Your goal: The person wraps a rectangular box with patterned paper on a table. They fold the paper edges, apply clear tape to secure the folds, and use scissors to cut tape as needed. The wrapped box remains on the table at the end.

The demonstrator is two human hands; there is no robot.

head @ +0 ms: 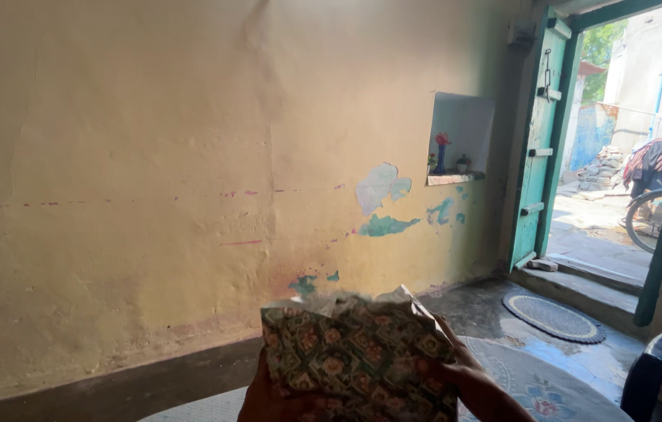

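Between left hand [268, 398] and right hand [475, 387], patterned folded cloth [358, 359], edges in grip.

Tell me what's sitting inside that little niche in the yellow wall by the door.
In the wall niche, a blue vase with a red flower and a small dark pot stand on the ledge. Its right inner side is hidden by the wall's edge.

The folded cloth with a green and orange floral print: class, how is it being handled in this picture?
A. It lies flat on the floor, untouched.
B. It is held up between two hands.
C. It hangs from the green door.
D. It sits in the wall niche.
B: the folded cloth with a green and orange floral print is gripped by the left hand at its lower left edge and the right hand at its right side.
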